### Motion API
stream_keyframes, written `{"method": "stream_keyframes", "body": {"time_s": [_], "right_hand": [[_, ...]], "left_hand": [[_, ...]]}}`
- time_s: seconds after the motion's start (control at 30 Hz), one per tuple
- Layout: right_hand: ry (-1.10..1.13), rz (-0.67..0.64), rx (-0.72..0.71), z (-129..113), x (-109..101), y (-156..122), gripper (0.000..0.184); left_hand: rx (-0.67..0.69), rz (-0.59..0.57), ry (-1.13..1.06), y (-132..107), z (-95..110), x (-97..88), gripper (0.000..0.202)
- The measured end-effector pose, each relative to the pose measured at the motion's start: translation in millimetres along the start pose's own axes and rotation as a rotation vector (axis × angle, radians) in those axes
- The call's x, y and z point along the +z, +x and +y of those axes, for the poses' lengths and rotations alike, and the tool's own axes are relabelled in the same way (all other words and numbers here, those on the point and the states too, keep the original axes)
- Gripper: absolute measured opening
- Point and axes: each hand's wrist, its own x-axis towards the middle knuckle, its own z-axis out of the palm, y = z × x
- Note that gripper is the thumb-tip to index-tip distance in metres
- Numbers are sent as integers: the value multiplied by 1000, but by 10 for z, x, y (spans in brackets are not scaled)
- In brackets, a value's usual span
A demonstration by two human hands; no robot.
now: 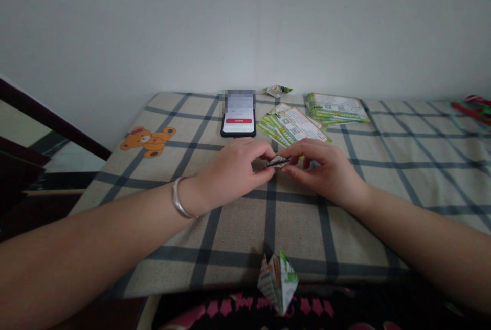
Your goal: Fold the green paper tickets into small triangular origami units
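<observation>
Two hands meet over the bench (pixel 238 227) in my head view, left hand (pixel 240 163) and right hand (pixel 326 166), a small folded paper (pixel 279 161) between their fingertips, just nearer than the fanned leaflets (pixel 295 125). Fold-work is the step in hand, I'd judge; the next move seems to call for light, even fingertip pressure. Left grip: drawn in to a narrow pinch at the paper's left end. Right grip: thumb and finger pinching the other end.

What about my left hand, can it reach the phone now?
Probably yes: the phone lies just beyond the left hand, nothing between, though that hand is holding a folded paper.
</observation>
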Motion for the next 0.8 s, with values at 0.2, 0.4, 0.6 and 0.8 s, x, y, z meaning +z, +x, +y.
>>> {"method": "stream_keyframes", "body": {"time_s": [0.2, 0.4, 0.6, 0.8], "right_hand": [[-16, 48, 18, -15, 39, 5, 9], [-3, 52, 31, -25, 61, 9, 11], [50, 64, 31, -37, 50, 22, 4], [102, 91, 65, -41, 47, 26, 2]], "left_hand": [[-24, 17, 0, 7, 37, 6, 7], [-35, 22, 31, 8, 56, 27, 8], [-4, 31, 4, 12, 55, 36, 7], [18, 33, -26, 18, 42, 41, 8]]}}
